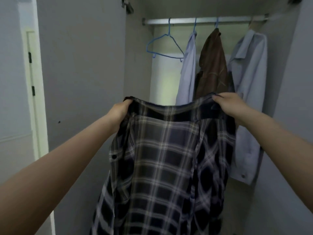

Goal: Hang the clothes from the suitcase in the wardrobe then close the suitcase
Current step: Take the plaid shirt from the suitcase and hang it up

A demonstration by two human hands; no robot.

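Both hands up at the open wardrobe: left hand (121, 108) and right hand (227, 103) each clenched on the top edge of a plaid shirt (160, 158), spread wide below the rail (203, 20). Three garments hang already; one blue hanger (165, 45) waits empty, with clear room at left. Suitcase out of view, closing probably still ahead.

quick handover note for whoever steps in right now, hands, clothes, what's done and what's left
Left hand and right hand each grip a top corner of the plaid shirt, held spread in front of the open wardrobe.
On the rail: one empty blue hanger, then a light blue shirt, a brown garment and a pale jacket already hung.
Left: put the plaid shirt on the empty hanger, then close the suitcase, which is out of view.
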